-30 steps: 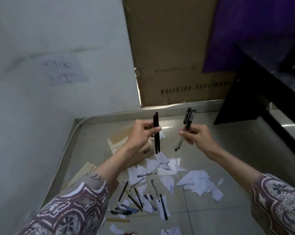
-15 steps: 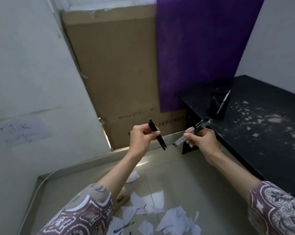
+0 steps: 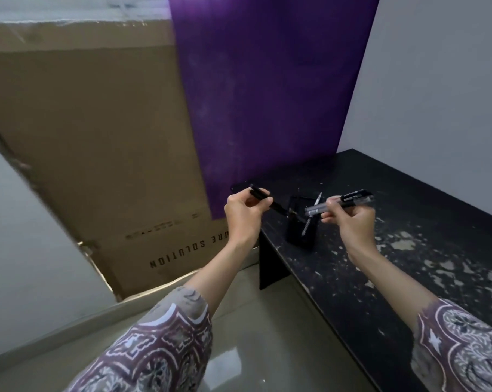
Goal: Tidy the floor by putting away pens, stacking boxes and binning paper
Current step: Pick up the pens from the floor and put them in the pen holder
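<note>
The black pen holder [image 3: 298, 230] stands on the scuffed black worktop [image 3: 408, 250] between and just below both hands, the left hand [image 3: 243, 215] pinching black pens [image 3: 263, 200] angled tip-down toward it, nearer than the right hand [image 3: 349, 219] gripping near-level clear-barrelled pens [image 3: 341, 203], beside a purple panel [image 3: 267, 94].

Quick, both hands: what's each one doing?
Left hand: gripping black pens.
Right hand: gripping clear pens, above the pen holder.

I see a tall cardboard carton [image 3: 92, 154] leaning on the wall beside a purple panel [image 3: 267, 94], behind the scuffed black worktop [image 3: 437, 250].
</note>
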Action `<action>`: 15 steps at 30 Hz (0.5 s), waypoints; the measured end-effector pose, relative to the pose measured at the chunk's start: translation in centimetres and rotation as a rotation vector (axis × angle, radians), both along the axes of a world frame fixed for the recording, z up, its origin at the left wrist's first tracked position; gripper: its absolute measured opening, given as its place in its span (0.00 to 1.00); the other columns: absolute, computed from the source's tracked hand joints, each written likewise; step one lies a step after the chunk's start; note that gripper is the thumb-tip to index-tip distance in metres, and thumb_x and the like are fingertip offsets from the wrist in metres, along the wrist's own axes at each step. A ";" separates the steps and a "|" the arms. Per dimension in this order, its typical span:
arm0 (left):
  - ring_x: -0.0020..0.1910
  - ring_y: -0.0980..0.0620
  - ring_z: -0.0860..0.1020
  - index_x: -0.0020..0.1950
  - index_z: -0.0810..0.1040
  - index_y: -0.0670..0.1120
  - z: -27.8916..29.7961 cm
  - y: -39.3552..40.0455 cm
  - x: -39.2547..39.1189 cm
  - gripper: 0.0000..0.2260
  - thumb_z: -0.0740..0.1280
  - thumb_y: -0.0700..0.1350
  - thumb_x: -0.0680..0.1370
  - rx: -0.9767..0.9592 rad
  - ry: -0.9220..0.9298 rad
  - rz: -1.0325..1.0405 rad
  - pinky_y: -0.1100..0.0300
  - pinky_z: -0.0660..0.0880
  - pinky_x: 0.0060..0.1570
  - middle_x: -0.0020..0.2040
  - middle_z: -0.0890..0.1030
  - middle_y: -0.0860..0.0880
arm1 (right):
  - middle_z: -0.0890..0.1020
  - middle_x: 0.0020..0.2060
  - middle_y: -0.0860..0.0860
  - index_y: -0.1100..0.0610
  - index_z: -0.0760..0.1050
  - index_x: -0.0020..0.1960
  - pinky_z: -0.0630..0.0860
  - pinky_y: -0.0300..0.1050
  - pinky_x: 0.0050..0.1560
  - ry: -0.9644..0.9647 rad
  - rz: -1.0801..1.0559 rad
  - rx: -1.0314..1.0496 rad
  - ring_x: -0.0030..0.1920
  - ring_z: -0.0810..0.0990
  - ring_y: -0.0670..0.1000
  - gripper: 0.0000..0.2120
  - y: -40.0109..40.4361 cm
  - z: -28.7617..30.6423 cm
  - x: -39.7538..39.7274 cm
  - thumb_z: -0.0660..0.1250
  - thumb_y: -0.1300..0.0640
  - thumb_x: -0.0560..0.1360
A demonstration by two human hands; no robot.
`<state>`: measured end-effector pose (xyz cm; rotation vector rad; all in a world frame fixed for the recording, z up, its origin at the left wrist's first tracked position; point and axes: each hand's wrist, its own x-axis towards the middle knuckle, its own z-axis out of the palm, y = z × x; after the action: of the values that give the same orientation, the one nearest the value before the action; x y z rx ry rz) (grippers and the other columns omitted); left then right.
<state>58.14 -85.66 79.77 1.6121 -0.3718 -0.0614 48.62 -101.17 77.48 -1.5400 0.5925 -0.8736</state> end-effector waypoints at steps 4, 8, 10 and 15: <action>0.41 0.54 0.80 0.42 0.82 0.45 -0.1 -4.8 1.3 0.05 0.72 0.36 0.70 0.034 -0.082 -0.040 0.60 0.78 0.51 0.38 0.82 0.51 | 0.80 0.33 0.53 0.61 0.78 0.44 0.77 0.35 0.35 0.100 -0.022 -0.164 0.32 0.79 0.49 0.06 -2.8 -0.8 2.1 0.64 0.60 0.76; 0.44 0.53 0.79 0.44 0.82 0.42 -1.1 -7.8 1.9 0.03 0.71 0.36 0.72 0.182 -0.164 -0.142 0.65 0.75 0.47 0.43 0.82 0.46 | 0.79 0.31 0.54 0.60 0.78 0.41 0.74 0.41 0.38 0.259 0.022 -0.311 0.32 0.77 0.50 0.08 -4.3 -2.0 3.6 0.65 0.58 0.76; 0.43 0.53 0.79 0.44 0.81 0.41 -1.8 -8.7 2.3 0.02 0.70 0.36 0.73 0.278 -0.197 -0.205 0.65 0.74 0.44 0.43 0.82 0.45 | 0.79 0.31 0.56 0.63 0.78 0.41 0.72 0.45 0.38 0.331 0.061 -0.353 0.32 0.76 0.51 0.09 -4.8 -2.4 4.3 0.64 0.58 0.76; 0.48 0.45 0.80 0.49 0.80 0.40 -3.4 -9.8 3.5 0.06 0.70 0.38 0.73 0.481 -0.241 -0.294 0.51 0.78 0.51 0.47 0.82 0.41 | 0.78 0.36 0.53 0.61 0.77 0.41 0.66 0.30 0.30 0.492 0.130 -0.433 0.36 0.74 0.50 0.05 -5.6 -3.0 5.6 0.67 0.60 0.74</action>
<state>61.61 -95.50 76.39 2.0335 -0.8283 -0.1926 54.17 -106.72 74.46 -2.1919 0.6694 -0.5389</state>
